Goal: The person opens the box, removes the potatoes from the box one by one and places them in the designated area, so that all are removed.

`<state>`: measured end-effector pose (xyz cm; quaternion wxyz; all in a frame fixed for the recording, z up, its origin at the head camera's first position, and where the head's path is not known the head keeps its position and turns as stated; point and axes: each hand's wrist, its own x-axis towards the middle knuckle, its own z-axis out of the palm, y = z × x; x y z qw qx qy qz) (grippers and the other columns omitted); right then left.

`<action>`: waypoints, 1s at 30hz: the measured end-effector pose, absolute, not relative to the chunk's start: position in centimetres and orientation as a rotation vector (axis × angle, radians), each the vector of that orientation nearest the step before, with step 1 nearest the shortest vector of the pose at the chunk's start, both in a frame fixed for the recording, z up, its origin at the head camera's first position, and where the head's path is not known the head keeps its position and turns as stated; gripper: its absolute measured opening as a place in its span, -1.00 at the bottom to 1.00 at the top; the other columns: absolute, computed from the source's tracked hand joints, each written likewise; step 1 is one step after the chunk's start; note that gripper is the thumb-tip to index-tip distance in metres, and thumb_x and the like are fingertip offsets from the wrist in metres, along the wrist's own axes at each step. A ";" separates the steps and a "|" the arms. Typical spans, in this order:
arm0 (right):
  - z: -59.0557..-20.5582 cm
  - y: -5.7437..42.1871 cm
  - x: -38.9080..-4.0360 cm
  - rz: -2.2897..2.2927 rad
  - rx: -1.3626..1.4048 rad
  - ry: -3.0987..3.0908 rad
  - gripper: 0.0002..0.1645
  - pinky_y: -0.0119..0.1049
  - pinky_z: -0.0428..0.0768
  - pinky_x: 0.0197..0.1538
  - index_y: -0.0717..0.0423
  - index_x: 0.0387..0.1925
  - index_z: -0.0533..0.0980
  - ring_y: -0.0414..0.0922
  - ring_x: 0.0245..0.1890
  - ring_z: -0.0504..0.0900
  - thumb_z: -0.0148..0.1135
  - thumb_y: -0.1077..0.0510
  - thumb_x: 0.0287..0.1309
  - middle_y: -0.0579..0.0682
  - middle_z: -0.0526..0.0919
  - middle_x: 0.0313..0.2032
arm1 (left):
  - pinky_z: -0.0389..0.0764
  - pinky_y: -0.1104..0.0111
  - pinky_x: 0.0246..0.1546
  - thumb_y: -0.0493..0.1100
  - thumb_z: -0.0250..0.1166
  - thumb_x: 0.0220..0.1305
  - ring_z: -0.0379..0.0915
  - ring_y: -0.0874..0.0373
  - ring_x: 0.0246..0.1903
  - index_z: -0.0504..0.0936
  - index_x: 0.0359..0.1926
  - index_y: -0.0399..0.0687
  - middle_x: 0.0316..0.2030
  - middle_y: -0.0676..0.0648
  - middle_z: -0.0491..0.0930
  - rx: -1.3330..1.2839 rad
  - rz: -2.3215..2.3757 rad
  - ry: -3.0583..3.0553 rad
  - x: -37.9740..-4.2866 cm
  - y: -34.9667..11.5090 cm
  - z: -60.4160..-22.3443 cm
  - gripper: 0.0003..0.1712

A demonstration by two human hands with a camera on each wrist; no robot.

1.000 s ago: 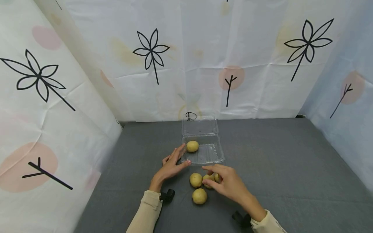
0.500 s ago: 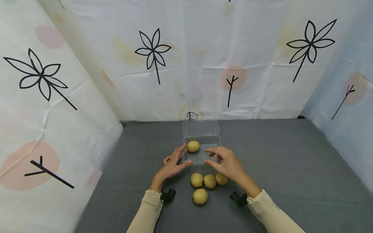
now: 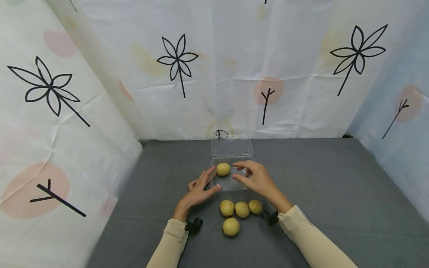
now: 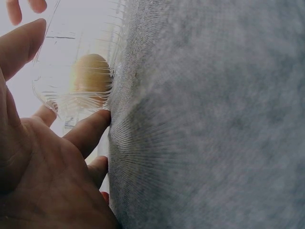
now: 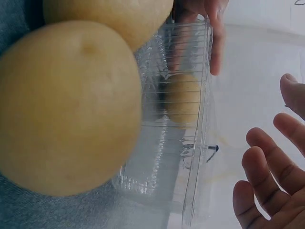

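A clear plastic clamshell container [image 3: 231, 183] lies with its lid [image 3: 232, 146] raised at the back. One yellow potato [image 3: 223, 169] rests inside it, at the left. My left hand [image 3: 198, 191] touches the container's left side with extended fingers, its thumb by the front rim. Over the container's right part hovers my right hand [image 3: 256, 179], fingers slightly bent and apart, holding nothing; the right wrist view shows those fingers [image 5: 267, 176] spread beside the tub. Several more potatoes lie in front: a row with one at its left [image 3: 226, 208], and one nearer potato [image 3: 231, 227].
A grey cloth [image 3: 321, 193] covers the table. White printed curtains [image 3: 214, 48] stand behind it and along both sides. A black strap device sits on each wrist, the left one [image 3: 194, 225] close to the table.
My right hand has moved forward and up from over the front potatoes to above the container, uncovering the row. My left hand has stayed at the container's side.
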<state>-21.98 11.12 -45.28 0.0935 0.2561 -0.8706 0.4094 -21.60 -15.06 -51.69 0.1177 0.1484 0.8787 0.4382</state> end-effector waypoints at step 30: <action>-45.1 10.1 -27.0 1.353 0.680 -2.802 -0.48 -0.25 0.49 -0.48 0.14 0.22 0.60 -0.14 -0.51 0.52 0.40 0.03 0.30 0.30 0.69 0.07 | -0.29 -0.28 0.41 0.28 0.18 0.44 -0.44 -0.11 0.65 -0.15 0.63 0.46 0.55 0.06 0.21 0.431 1.275 2.583 -21.7 -15.0 -51.8 -0.07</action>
